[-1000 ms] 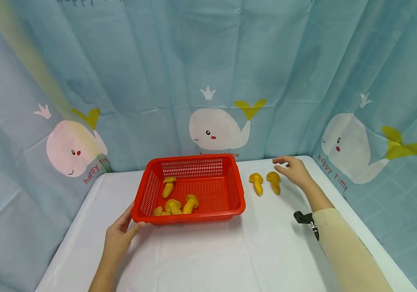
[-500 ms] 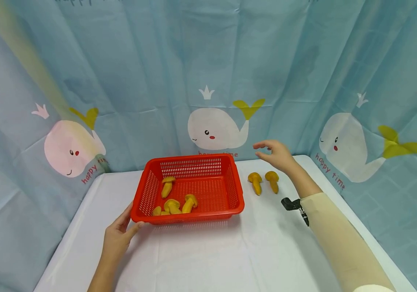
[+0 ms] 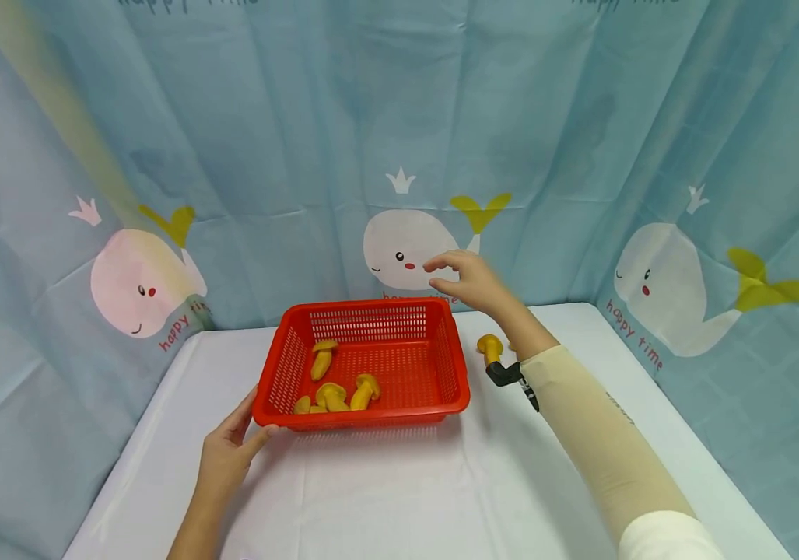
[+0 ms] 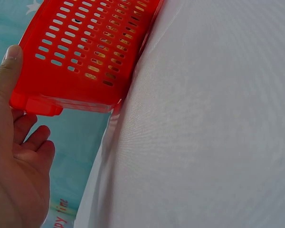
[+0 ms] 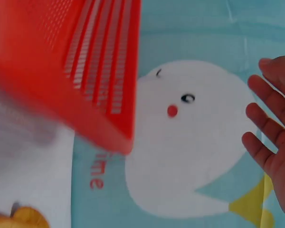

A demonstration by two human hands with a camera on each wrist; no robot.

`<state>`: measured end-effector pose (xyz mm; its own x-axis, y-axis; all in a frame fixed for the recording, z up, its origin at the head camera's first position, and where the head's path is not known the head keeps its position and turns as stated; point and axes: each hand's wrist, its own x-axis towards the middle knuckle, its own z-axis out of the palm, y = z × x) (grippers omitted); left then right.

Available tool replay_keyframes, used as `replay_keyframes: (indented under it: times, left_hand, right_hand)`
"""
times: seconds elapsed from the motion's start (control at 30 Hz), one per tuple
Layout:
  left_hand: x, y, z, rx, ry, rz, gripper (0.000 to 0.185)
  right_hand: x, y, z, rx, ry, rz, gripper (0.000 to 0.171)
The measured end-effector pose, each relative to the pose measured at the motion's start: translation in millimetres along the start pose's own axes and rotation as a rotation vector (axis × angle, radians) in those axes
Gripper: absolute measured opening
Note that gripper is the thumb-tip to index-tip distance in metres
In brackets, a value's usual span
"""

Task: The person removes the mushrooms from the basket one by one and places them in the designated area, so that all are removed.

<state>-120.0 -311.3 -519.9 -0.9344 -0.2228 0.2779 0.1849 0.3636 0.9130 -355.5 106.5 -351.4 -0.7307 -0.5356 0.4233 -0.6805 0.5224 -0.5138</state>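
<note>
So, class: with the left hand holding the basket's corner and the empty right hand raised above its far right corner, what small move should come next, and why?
Probably the right hand should drop onto the red basket's far right rim and take a grip. It hovers open and empty just above that corner, while the left hand holds the near left corner. Mushrooms lie inside; one lies on the table.

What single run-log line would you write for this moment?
left hand: grips near corner of red basket | right hand: open, empty, above basket's far right corner | mushrooms: several in basket, one visible on table
</note>
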Motion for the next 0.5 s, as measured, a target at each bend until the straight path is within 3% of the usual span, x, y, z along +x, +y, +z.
replay_keyframes:
  times: [0.5]
  left_hand:
    - [-0.4, 2.7, -0.8, 0.047, -0.001, -0.028, 0.074]
  right_hand:
    - [42.9, -36.4, 36.2, 0.06, -0.049, -0.093, 0.027]
